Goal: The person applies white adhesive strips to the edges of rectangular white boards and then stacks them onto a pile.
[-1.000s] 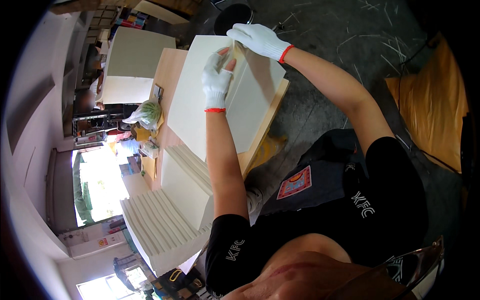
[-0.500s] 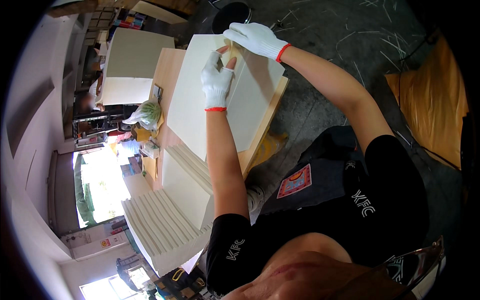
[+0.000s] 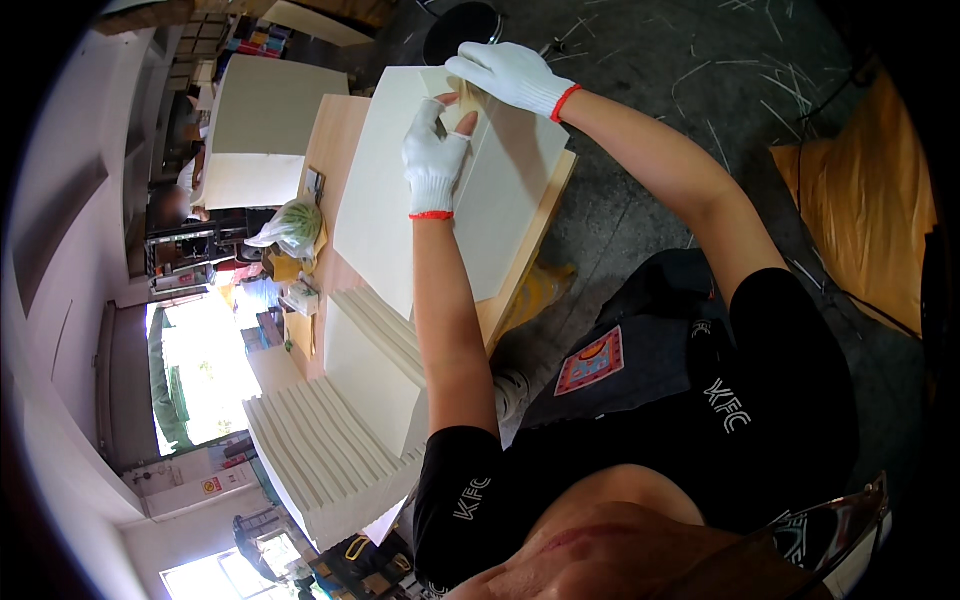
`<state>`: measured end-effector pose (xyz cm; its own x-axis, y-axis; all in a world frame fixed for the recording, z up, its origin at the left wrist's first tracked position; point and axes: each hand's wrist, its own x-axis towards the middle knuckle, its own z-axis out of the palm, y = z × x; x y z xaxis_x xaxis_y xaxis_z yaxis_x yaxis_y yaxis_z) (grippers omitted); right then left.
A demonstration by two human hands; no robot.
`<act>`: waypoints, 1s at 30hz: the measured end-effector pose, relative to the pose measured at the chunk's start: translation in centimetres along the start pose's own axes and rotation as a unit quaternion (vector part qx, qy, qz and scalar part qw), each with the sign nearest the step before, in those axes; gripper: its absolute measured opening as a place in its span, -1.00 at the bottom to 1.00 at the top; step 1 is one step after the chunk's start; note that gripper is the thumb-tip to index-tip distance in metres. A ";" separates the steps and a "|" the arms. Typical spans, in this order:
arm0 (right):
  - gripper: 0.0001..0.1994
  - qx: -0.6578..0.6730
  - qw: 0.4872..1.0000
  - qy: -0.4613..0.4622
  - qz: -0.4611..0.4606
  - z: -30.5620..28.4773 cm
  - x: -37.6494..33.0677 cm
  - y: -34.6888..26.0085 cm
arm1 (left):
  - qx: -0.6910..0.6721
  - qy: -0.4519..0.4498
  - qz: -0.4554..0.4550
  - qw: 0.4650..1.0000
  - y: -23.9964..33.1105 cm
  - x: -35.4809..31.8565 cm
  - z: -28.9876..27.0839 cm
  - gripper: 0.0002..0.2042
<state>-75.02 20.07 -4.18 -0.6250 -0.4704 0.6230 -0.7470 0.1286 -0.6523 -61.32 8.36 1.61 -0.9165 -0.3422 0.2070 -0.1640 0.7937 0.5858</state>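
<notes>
A large off-white sheet [image 3: 385,190] lies on a wooden table, a crease or edge running along its right part. My left hand [image 3: 436,155], in a white glove with bare thumb and forefinger tips, rests on the sheet with those two fingers apart. My right hand [image 3: 515,80], in a white glove with a red cuff, is at the sheet's far edge, fingers close together. Between the hands shows a small yellowish strip or flap [image 3: 467,98]; its kind is unclear. What the right fingers hold, if anything, is hidden under them.
Stacks of thick off-white folded sheets [image 3: 330,440] stand at the near left. Across the wooden tabletop [image 3: 335,150] sits a plastic bag with something green [image 3: 297,228]. A dark round stool [image 3: 462,35] is beyond the table. Thin scraps [image 3: 785,90] litter the floor near an orange-brown sack [image 3: 860,200].
Both hands stay almost in place. The left thumb and forefinger have shifted very slightly, and a little more of the yellowish strip shows between the hands.
</notes>
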 end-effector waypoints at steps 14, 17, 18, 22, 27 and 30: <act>-0.60 0.019 0.997 -0.029 0.063 -0.3 -0.1 -0.1 | -0.014 0.010 0.028 0.999 -0.7 0.2 0.3 -0.78; -0.62 0.006 1.000 -0.010 0.013 0.1 -0.1 -0.3 | 0.074 0.036 0.068 0.994 -0.8 0.0 0.2 -0.76; -0.62 -0.004 1.000 -0.005 -0.005 0.0 -0.2 -0.3 | 0.051 0.026 0.048 0.997 -0.7 -0.1 0.2 -0.75; -0.61 0.023 0.997 -0.031 0.062 -0.4 -0.2 -0.6 | -0.005 0.003 -0.020 1.000 0.2 -0.2 0.1 -0.73; -0.61 0.020 0.995 -0.049 0.088 -0.5 0.0 -0.8 | -0.007 0.133 0.138 0.981 -2.1 0.7 1.4 -0.75; -0.62 0.023 0.997 -0.031 0.068 -0.3 -0.1 -0.4 | 0.028 0.060 0.088 0.994 -1.8 0.3 0.7 -0.76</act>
<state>-74.72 20.28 -3.88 -0.7037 -0.5053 0.4994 -0.6437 0.1559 -0.7493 -61.59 7.18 0.13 -0.8835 -0.2506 0.3958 -0.0287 0.8723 0.4881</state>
